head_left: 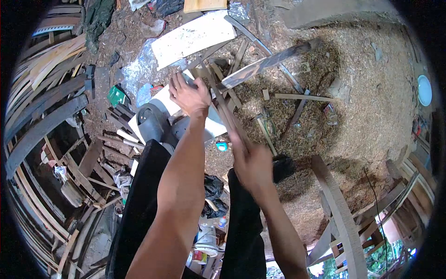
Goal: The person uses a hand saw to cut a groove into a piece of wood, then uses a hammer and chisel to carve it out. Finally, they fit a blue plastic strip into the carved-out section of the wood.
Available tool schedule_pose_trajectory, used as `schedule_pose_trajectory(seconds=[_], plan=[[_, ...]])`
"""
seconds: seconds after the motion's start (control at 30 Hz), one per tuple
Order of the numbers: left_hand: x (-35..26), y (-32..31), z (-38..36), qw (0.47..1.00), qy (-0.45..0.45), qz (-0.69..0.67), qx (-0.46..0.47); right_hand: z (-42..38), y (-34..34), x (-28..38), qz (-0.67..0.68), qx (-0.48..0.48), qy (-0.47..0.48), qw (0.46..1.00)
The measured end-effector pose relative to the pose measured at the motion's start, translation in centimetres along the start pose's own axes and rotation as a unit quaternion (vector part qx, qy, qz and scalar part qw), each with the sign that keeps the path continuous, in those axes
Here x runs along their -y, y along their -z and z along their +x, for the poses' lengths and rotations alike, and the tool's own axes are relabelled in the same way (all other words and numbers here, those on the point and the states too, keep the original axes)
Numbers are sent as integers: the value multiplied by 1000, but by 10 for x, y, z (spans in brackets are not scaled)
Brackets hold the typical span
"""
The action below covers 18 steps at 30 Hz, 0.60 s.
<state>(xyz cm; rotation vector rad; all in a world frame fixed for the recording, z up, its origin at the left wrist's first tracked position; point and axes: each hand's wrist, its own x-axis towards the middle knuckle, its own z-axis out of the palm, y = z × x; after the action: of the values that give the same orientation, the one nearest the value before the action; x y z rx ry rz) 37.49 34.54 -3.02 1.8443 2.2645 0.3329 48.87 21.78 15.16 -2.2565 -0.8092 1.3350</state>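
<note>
My left hand presses down with curled fingers on what looks like the near end of a wooden plank, above a white board. The plank's dark, worn length stretches up and to the right. In my right hand, blurred by motion, is a long narrow brown tool that looks like a handsaw. Its handle is hidden in my fingers. The saw lies across the plank, just right of my left hand. A grey rounded object sits below and left of my left hand.
Sawdust and wood scraps cover the ground, with a thin strip at right. A teal tape measure lies near my legs. Stacked timber fills the left side. A pale curved beam stands lower right, and a white bucket below.
</note>
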Motion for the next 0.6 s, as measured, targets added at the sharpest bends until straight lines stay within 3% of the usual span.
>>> schedule_pose_trajectory(seconds=[0.07, 0.13, 0.2, 0.23, 0.27, 0.4, 0.47, 0.5, 0.57, 0.6], plan=[[5, 0, 1, 1000, 9, -1, -12, -63, 31, -29, 71, -8, 28, 997], [6, -1, 0, 999, -10, 19, -34, -76, 39, -33, 119, -12, 39, 992], [5, -1, -5, 1000, -11, 6, -21, -71, 47, -31, -49, 80, -50, 994], [3, -1, -1, 1000, -4, 7, -17, -43, 25, -20, 39, -24, 50, 998], [4, 1, 0, 1000, 2, 12, -11, -13, 9, -15, -43, 11, 35, 998], [14, -6, 2, 1000, -15, 6, -20, 73, -48, 10, -56, -24, 41, 997], [13, 1, -5, 1000, -6, 12, 1, 65, -42, 20, -71, -31, 7, 997], [6, 4, -4, 1000, -7, 2, -8, 54, -32, 3, -72, 37, 33, 996], [2, 3, -3, 1000, -5, -11, -25, -7, 5, -1, -19, 44, -3, 999], [8, -3, 0, 999, -9, -13, -30, -39, 18, -19, -45, 5, 44, 998]])
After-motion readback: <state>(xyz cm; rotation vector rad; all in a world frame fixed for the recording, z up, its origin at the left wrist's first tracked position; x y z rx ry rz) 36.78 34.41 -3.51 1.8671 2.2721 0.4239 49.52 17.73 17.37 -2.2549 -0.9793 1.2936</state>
